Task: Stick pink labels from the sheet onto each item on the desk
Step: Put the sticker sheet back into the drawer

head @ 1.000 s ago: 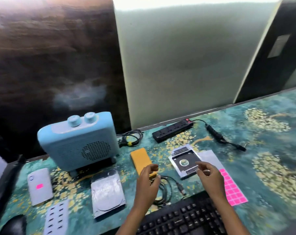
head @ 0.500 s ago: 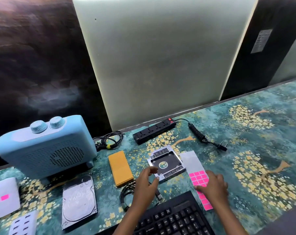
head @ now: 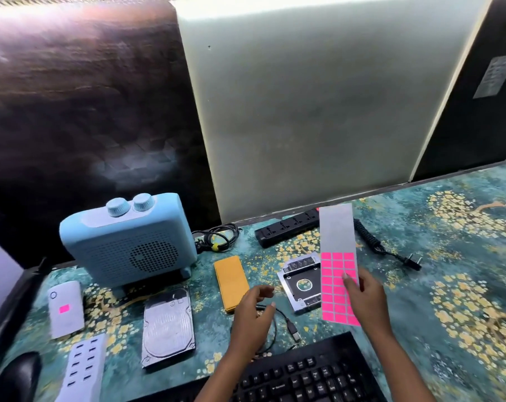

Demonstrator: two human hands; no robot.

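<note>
Above the right part of the desk [head: 463, 329], the right hand [head: 367, 297] held the label sheet [head: 337, 256] lifted and nearly upright, its long axis running from near to far. The thumb was pressed on the pink labels [head: 334, 288], which filled only the near half; the far half was bare grey backing. The left hand [head: 253, 309] was just left of the sheet, over a black cable [head: 277, 317], with fingers loosely curled and apart, and it held nothing. It was the nearer free hand, so I judge it would peel the next label by reaching to the right. Among the items, only the white device [head: 66, 309] at far left showed a pink label. The drive caddy [head: 299, 282] lay just behind the sheet, and the yellow case [head: 231, 282] just beyond the left hand, so both were within easy reach.
</note>
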